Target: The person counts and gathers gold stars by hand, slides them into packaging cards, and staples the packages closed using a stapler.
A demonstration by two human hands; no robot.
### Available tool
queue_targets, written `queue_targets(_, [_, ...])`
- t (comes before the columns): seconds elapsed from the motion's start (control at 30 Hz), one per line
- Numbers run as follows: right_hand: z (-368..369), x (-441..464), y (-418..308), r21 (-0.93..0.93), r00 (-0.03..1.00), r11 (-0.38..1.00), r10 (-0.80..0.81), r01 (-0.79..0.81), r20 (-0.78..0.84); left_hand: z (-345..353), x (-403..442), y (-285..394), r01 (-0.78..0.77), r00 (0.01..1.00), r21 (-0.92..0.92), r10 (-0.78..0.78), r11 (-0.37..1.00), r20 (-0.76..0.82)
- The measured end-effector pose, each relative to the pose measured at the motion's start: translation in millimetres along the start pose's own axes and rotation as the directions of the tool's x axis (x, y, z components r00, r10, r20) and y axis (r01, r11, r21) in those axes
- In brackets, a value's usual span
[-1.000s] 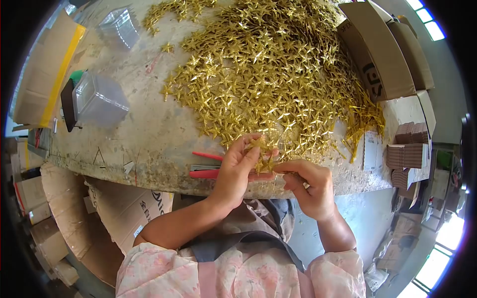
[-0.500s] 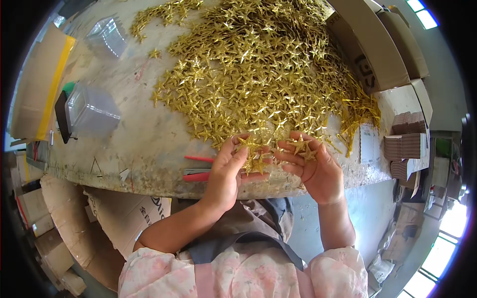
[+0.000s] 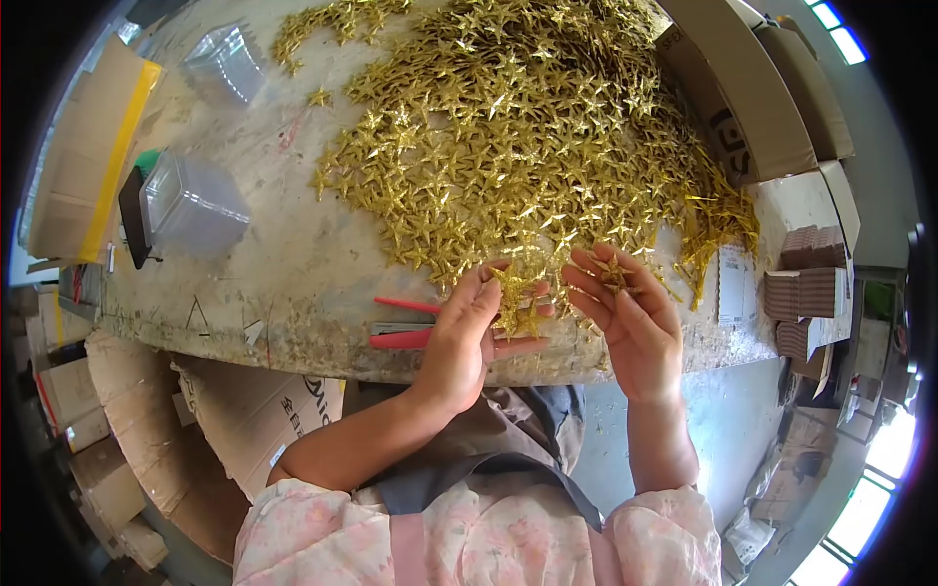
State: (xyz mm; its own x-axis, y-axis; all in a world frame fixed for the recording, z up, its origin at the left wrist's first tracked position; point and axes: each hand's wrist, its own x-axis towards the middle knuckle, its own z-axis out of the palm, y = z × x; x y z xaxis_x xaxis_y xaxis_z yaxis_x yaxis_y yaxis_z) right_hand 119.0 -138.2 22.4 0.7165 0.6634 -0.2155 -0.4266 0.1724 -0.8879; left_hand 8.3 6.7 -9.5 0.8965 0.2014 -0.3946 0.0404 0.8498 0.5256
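Observation:
A wide heap of gold glitter stars (image 3: 508, 137) covers much of the worktable. At its near edge, my left hand (image 3: 467, 327) is palm up, thumb closed over several gold stars (image 3: 513, 298) that lie across its fingers. To the right, my right hand (image 3: 633, 317) holds a gold star (image 3: 614, 273) between thumb and fingers; whether a second one is behind it I cannot tell. The two hands are a short gap apart. Pink-handled pliers or scissors (image 3: 401, 340) lie beside my left wrist, partly covered by it.
Two clear plastic boxes, one nearer (image 3: 200, 210) and one farther (image 3: 225, 63), stand on the left of the table (image 3: 283, 234). Cardboard boxes (image 3: 743, 98) edge the right side, with stacked ridged cards (image 3: 806, 293) below. Gold ties (image 3: 718, 225) lie beside the heap. An open carton (image 3: 147, 420) stands below.
My right hand has lifted slightly and moved away from my left, its thumb now closer over the star. The whole view has shifted a little. My left hand still holds its stars.

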Motion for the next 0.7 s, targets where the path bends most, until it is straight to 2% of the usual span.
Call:
queue_targets(0.07, [6.1, -0.7, -2.3, -0.049, 1.000, 0.999, -0.023, 0.022, -0.016, -1.3, 0.2, -1.2, 0.010, 1.000, 0.024, -0.010, 1.000, 0.006])
queue_targets(0.17, [15.0, -2.6, 1.2, -0.389, 0.977, 0.902, -0.212, 0.188, -0.018, 1.1, -0.9, -3.2, 0.009, 1.000, -0.014, -0.009, 1.000, -0.002])
queue_targets(0.2, [17.4, -2.9, 1.3, -0.555, 0.962, 0.791, -0.261, 0.258, 0.074, 2.8, -1.2, -3.9, 0.008, 1.000, -0.039, -0.008, 0.999, -0.007])
queue_targets(0.27, [24.4, -3.0, 0.5, -0.791, 0.915, 0.471, -0.295, 0.390, 0.275, 5.0, -1.6, -4.2, 0.009, 1.000, -0.040, -0.009, 0.999, -0.017])
queue_targets(0.3, [32.1, -4.0, -1.6, -0.757, 0.917, 0.522, -0.282, 0.393, 0.281, 5.4, -1.8, -3.9, 0.008, 1.000, -0.040, -0.009, 0.999, -0.024])
queue_targets(0.4, [22.1, 0.0, 3.6, -0.779, 0.875, 0.420, -0.355, 0.465, 0.330, 3.1, -0.3, -2.8, 0.024, 1.000, -0.065, -0.024, 0.998, 0.005])
queue_targets(0.43, [18.7, 0.1, 3.7, -0.806, 0.862, 0.366, -0.394, 0.465, 0.318, 2.2, -0.4, -3.5, 0.013, 1.000, -0.046, -0.014, 0.999, -0.011])
queue_targets(0.53, [18.2, -1.0, 0.8, -0.850, 0.822, 0.042, -0.285, 0.525, 0.494, 3.0, 0.2, -4.8, -0.006, 0.998, 0.033, 0.008, 0.999, -0.060])
queue_targets(0.57, [18.2, -1.4, 4.1, -0.842, 0.819, 0.087, -0.301, 0.533, 0.488, 4.5, 0.0, -3.4, -0.006, 0.997, 0.070, 0.011, 0.998, -0.079])
queue_targets(0.67, [-6.5, 9.0, 15.0, -0.831, 0.843, 0.290, -0.420, 0.475, 0.335, 6.1, 2.2, 0.9, -0.047, 0.995, 0.149, 0.058, 0.988, -0.075])
queue_targets(0.7, [-17.6, 18.1, 13.3, -0.877, 0.888, 0.313, -0.398, 0.366, 0.229, 5.5, 1.3, 2.0, -0.066, 0.995, 0.170, 0.079, 0.983, -0.068])
